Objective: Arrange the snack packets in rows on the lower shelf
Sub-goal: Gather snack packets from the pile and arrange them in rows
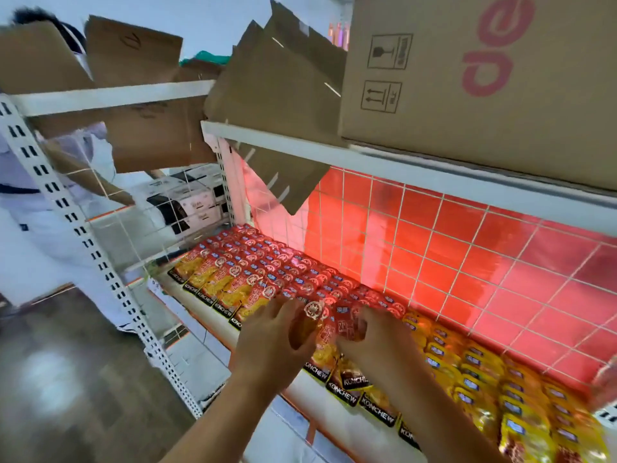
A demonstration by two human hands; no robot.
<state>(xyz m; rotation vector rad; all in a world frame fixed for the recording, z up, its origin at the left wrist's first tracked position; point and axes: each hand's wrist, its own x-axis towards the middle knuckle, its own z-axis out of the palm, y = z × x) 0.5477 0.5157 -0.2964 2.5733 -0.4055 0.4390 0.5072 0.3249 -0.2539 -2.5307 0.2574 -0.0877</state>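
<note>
Both hands were at the near edge of the lower shelf (197, 305). The left hand (277, 332) had its fingers curled round a red snack packet (312, 320). The right hand (374, 342) held the next red packet (345, 320), just beside the first. Rows of red packets (267, 262) filled the shelf to the left and far back. Yellow packets (484, 379) lay in rows on the right. A big cardboard box (484, 78) sat on the shelf above.

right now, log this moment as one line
phase: arranging | left hand: grips red packet stack | right hand: grips same stack | where: lower shelf front, between red rows and yellow packets
</note>
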